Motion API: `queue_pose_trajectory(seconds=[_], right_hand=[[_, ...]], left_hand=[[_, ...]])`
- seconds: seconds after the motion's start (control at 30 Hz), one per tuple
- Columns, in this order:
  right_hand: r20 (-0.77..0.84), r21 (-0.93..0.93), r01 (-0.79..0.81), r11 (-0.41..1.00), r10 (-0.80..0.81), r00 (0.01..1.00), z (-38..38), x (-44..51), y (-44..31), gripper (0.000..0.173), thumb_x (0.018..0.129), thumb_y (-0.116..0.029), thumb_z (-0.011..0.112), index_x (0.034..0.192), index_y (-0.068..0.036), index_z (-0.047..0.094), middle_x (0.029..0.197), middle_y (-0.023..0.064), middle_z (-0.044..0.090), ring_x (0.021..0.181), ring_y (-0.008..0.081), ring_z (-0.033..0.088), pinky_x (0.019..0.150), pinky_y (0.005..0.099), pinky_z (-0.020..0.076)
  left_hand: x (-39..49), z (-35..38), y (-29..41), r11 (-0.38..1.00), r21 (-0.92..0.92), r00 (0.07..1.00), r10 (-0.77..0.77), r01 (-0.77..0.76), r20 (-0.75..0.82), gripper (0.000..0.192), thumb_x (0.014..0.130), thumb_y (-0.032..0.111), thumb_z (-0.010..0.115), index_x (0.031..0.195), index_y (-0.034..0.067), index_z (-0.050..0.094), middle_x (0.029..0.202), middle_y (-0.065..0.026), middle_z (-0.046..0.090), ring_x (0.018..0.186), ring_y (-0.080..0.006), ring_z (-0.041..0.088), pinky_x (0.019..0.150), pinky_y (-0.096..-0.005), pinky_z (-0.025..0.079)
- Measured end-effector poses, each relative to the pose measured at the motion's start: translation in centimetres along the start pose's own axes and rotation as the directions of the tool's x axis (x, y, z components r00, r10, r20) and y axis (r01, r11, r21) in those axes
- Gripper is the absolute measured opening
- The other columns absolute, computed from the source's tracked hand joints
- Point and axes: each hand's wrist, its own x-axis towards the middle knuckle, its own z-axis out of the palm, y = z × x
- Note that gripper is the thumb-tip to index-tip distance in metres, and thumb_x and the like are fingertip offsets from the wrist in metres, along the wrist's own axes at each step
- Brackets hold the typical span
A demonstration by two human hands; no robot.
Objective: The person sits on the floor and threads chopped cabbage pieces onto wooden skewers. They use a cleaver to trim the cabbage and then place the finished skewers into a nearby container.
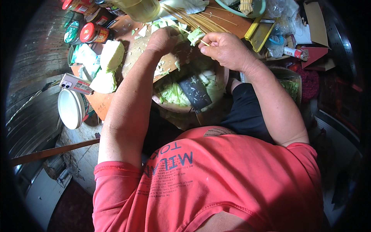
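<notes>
My right hand (223, 49) pinches a thin wooden skewer (171, 22) near one end. A folded piece of pale green cabbage (195, 36) is threaded on it, close to my fingers. My left hand (162, 41) is curled over the wooden cutting board (136, 53), beside loose cabbage pieces; its fingertips are partly hidden, so I cannot tell whether it holds anything. More skewers (200, 21) lie in a loose pile beyond my hands. Below the board, a round basin (174, 108) holds cut cabbage (174, 94), with a dark-bladed cleaver (195, 91) lying across it.
Large cabbage chunks (111, 55) rest at the board's left, near a phone (76, 83) and a white tub (69, 108). Red-lidded jars (94, 32) stand upper left; a container of yellowish liquid (139, 8) is at the top. A yellow-framed tool (260, 33) and a green basin (261, 11) are at right.
</notes>
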Motion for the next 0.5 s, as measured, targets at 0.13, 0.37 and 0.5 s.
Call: queue_pose_trajectory(seconds=[0.13, 0.37, 0.5], right_hand=[[0.01, 0.0, -0.008, 1.0, 0.008, 1.0, 0.0, 0.0, -0.2, 0.023, 0.083, -0.024, 0.065, 0.093, -0.003, 0.067, 0.072, 0.0073, 0.065, 0.066, 0.015, 0.061, 0.066, 0.0316, 0.05], [0.014, -0.012, -0.02, 1.0, 0.02, 1.0, 0.1, -0.1, -0.1, 0.025, 0.083, -0.025, 0.065, 0.095, -0.003, 0.067, 0.074, 0.0075, 0.066, 0.068, 0.0163, 0.062, 0.068, 0.0315, 0.0512], [0.01, -0.045, -0.032, 0.998, 0.032, 0.999, 0.3, -0.1, -0.1, 0.025, 0.083, -0.025, 0.064, 0.095, -0.004, 0.067, 0.074, 0.0078, 0.066, 0.069, 0.0172, 0.063, 0.069, 0.0323, 0.0516]], left_hand=[[1.2, 0.9, -2.0, 0.997, -0.079, 1.0, -0.014, 0.012, -0.02, 0.031, 0.081, 0.027, 0.067, 0.106, 0.01, 0.07, 0.099, -0.0151, 0.07, 0.093, -0.0286, 0.067, 0.087, -0.0357, 0.05], [1.5, 1.1, -2.6, 0.987, -0.153, 0.998, -0.052, 0.055, 0.018, 0.031, 0.079, 0.022, 0.067, 0.107, 0.008, 0.069, 0.093, -0.0141, 0.071, 0.085, -0.0235, 0.067, 0.08, -0.0336, 0.052], [0.8, 0.6, -1.8, 0.988, -0.144, 0.999, -0.046, 0.048, 0.022, 0.029, 0.079, 0.02, 0.068, 0.105, 0.007, 0.07, 0.088, -0.013, 0.071, 0.079, -0.022, 0.068, 0.077, -0.033, 0.052]])
